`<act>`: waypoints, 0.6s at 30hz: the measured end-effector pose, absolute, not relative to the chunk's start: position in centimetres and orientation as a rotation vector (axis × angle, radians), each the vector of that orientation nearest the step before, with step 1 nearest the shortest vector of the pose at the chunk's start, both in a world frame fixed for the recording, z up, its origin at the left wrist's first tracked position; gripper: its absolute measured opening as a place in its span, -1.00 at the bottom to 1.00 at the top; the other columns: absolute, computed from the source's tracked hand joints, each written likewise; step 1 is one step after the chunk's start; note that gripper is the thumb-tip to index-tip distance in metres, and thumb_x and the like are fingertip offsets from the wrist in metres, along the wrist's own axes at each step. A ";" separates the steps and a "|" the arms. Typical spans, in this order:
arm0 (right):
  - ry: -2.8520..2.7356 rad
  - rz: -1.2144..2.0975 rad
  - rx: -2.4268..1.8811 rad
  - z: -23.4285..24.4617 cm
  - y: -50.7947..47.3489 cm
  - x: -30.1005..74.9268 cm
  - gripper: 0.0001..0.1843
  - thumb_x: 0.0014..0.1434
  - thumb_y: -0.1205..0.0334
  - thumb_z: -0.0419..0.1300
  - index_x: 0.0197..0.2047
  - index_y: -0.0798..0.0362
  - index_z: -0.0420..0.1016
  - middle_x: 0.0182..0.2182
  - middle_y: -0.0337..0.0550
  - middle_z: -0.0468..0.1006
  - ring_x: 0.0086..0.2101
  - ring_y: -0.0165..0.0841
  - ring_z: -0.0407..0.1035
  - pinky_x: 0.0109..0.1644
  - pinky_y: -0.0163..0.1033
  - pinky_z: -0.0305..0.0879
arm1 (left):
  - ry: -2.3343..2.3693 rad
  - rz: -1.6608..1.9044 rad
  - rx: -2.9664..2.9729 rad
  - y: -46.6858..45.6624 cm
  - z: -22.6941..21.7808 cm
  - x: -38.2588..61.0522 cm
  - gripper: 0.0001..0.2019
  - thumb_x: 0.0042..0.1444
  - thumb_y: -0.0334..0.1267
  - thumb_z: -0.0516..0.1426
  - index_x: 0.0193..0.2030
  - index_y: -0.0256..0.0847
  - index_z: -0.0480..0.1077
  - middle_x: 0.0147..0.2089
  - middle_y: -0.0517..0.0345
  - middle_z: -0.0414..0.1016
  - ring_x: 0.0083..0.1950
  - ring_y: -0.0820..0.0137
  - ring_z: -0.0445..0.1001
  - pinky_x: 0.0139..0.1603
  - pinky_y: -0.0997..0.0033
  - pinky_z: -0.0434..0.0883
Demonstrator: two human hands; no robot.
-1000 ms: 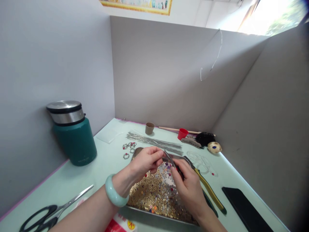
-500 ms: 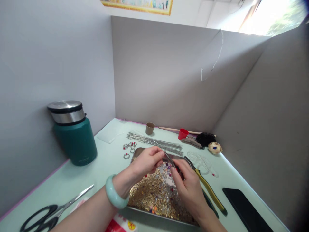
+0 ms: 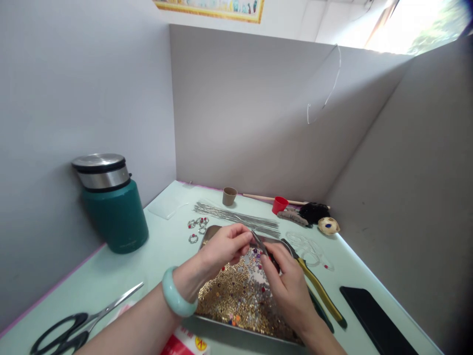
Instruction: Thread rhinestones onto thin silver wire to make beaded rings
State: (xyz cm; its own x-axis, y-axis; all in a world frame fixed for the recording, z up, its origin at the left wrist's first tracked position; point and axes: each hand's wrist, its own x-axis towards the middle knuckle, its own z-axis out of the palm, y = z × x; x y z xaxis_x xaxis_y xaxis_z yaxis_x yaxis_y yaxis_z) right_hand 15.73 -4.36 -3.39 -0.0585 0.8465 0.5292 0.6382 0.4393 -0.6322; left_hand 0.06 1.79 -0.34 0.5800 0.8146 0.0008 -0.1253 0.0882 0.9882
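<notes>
Above a metal tray (image 3: 244, 333) of small gold, silver and coloured beads (image 3: 232, 291), my two hands meet. My right hand (image 3: 290, 286) is closed around slim dark pliers (image 3: 259, 241), mostly hidden by the fingers. Their pointed tip reaches the fingertips of my left hand (image 3: 234, 241). That hand is pinched at thumb and forefinger; whatever lies in the pinch is too small to make out. A pale green bangle (image 3: 179, 293) circles my left wrist. Several finished-looking bead rings (image 3: 193, 238) with red beads lie left of the tray.
Scissors (image 3: 88, 320) and a green flask (image 3: 114, 212) stand left. Behind the tray lie wire lengths (image 3: 236, 217), a brown cup (image 3: 229, 196) and a red cup (image 3: 280, 204). Larger pliers (image 3: 321, 291), clear cord (image 3: 310, 251) and a black phone-like slab (image 3: 375, 315) are right.
</notes>
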 end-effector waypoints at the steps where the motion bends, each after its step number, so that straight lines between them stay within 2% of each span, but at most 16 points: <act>1: -1.775 0.282 -1.276 -3.4 -4.4 15.7 -0.75 0.24 0.25 -0.01 -0.06 0.03 0.39 -0.18 -0.06 0.44 -0.17 -0.24 0.34 -0.11 -0.17 0.28 | 0.700 0.798 1.335 1.8 -0.4 0.1 -0.83 0.13 -0.17 0.06 -0.38 -0.22 0.23 -0.60 0.35 0.17 -0.66 0.61 -0.02 -0.64 0.53 -0.05; 7: -1.767 0.287 -1.290 -3.3 -4.4 15.7 -0.76 0.24 0.25 -0.01 -0.06 0.03 0.38 -0.18 -0.06 0.44 -0.17 -0.24 0.34 -0.11 -0.18 0.28 | 0.881 1.009 1.767 2.0 -0.6 0.0 -0.84 0.12 -0.25 0.04 -0.44 -0.22 0.30 -0.56 0.23 0.30 -0.50 0.48 0.20 -0.47 0.47 0.12; 18: -1.709 0.411 -1.291 -3.4 -4.2 16.0 -0.79 0.24 0.21 0.02 -0.14 0.03 0.44 -0.23 -0.10 0.48 -0.19 -0.26 0.37 -0.11 -0.22 0.29 | 0.985 1.119 2.143 1.8 -0.4 -0.4 -0.85 0.14 -0.27 0.04 -0.41 -0.16 0.38 -0.48 0.17 0.37 -0.44 0.40 0.26 -0.37 0.40 0.11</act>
